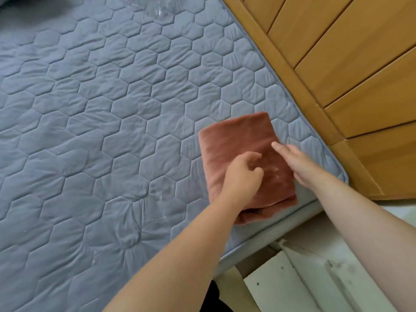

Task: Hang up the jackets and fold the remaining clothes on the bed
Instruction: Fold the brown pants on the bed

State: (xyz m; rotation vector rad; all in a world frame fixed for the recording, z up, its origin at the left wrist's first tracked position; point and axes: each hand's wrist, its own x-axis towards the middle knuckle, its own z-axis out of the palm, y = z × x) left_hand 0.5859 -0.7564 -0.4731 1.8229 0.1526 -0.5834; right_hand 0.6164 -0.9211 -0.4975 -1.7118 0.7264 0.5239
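Observation:
A folded rust-red garment (234,140) lies in a neat rectangle near the right corner of the grey quilted mattress (94,122). My left hand (244,174) hovers over the garment's near half with its fingers loosely curled and nothing held. My right hand (297,163) lies flat on the garment's right side, fingers straight and pointing up-left.
A wooden bed frame and slatted headboard (342,70) run along the mattress's right edge. Below the mattress's near edge lie white boards (290,278) on the floor. A piece of clear plastic (157,7) sits at the mattress's far end, with dark grey fabric (20,5) at the top left.

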